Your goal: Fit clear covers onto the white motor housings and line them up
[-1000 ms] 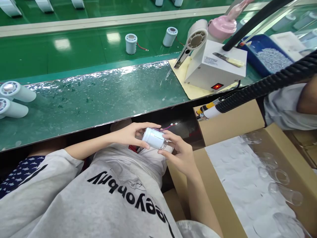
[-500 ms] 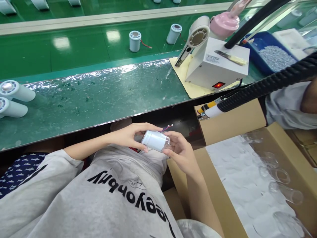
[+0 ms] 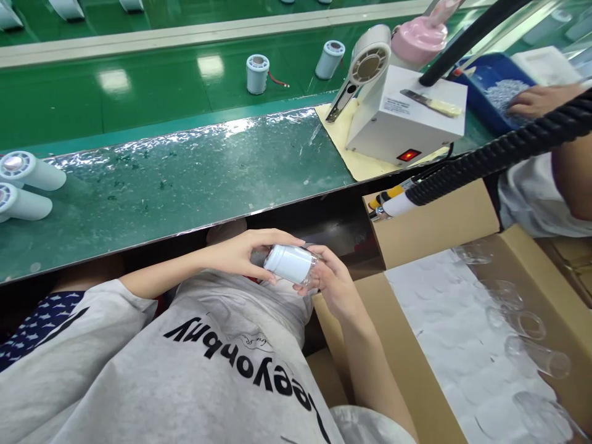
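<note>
A light-blue cylinder lies tilted between my hands, just above my lap and below the bench edge. My left hand is closed around its left end, thumb below and fingers over the top. At the right end a clear cup-like cover surrounds the cylinder. My right hand is closed on that clear cover, with fingertips at its rim and underside. How deep the cylinder sits inside the cover I cannot tell.
Similar cylinders with wires stand on the green belt. A handheld fan leans by a white box with a lit switch. On the right, a carton holds several clear cups, below a black hose. A co-worker's hand reaches into a blue bin.
My right fingers have shifted and closed further round the clear cover. The wires behind the cylinder no longer show. Cylinders on the belt moved slightly right, and a co-worker's hand entered the blue bin.
</note>
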A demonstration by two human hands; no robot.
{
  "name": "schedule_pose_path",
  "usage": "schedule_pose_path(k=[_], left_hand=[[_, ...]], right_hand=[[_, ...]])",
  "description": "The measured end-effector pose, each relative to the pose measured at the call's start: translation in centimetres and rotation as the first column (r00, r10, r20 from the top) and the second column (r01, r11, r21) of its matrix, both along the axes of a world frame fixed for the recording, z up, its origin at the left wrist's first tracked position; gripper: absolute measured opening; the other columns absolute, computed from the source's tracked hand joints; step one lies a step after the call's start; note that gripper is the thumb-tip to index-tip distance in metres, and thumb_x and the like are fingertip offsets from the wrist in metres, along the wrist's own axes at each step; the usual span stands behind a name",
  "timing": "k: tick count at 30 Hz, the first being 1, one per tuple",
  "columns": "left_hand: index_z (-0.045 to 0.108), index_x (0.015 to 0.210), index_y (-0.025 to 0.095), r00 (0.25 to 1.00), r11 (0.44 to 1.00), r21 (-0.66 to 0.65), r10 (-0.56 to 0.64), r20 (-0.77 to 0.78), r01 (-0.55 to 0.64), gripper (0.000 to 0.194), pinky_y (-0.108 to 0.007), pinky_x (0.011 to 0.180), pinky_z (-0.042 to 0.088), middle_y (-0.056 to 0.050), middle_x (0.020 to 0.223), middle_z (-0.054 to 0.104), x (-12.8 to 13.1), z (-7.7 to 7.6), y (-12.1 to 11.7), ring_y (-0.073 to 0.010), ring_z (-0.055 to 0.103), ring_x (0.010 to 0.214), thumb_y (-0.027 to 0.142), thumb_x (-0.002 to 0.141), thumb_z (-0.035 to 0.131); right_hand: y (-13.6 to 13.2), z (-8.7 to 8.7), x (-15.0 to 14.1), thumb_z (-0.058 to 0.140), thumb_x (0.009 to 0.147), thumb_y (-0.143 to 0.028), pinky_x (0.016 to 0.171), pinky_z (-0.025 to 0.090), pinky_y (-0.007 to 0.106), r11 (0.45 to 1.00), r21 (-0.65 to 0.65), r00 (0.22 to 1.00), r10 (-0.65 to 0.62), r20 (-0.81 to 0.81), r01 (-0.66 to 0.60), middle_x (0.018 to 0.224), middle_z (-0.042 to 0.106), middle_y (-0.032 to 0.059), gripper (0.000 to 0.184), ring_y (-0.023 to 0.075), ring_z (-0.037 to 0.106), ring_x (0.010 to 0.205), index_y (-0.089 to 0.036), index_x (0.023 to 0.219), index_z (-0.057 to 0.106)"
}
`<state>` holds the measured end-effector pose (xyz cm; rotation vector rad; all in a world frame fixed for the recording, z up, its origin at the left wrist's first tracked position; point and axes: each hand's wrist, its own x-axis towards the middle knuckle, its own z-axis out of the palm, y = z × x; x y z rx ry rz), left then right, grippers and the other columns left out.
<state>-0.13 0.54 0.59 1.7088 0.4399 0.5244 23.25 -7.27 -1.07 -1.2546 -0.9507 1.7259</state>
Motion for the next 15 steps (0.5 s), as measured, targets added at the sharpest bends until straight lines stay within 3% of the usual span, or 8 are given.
schedule_pose_path(k=[10,15], left_hand=[[0.06,0.146,0.03,0.999,0.996,0.083,-0.021,0.046,0.017,0.073,-0.046,0.12,0.043,-0.013,0.152,0.058,0.0,-0.6,0.0,-0.0308,0.054,0.142,0.033,0.078,0.087],[0.06,0.146,0.031,0.998,0.994,0.106,-0.023,0.065,0.016,0.072,-0.048,0.12,0.042,-0.013,0.154,0.056,-0.1,-1.1,0.0,-0.0321,0.053,0.143,0.033,0.078,0.086]], right_hand=[[-0.1,0.1,-0.9,0.066,0.073,-0.086,0.038,0.051,0.023,0.994,-0.103,0.996,0.036,-0.079,-0.044,0.061,0.07,0.0005,0.068,0.0167,0.066,0.044,-0.022,0.092,0.051],[0.1,0.3,-1.3,0.064,0.07,-0.09,0.032,0.045,0.022,0.98,-0.18,0.988,0.057,-0.141,-0.082,0.055,0.068,0.0031,0.078,0.0169,0.06,0.037,-0.018,0.098,0.056]])
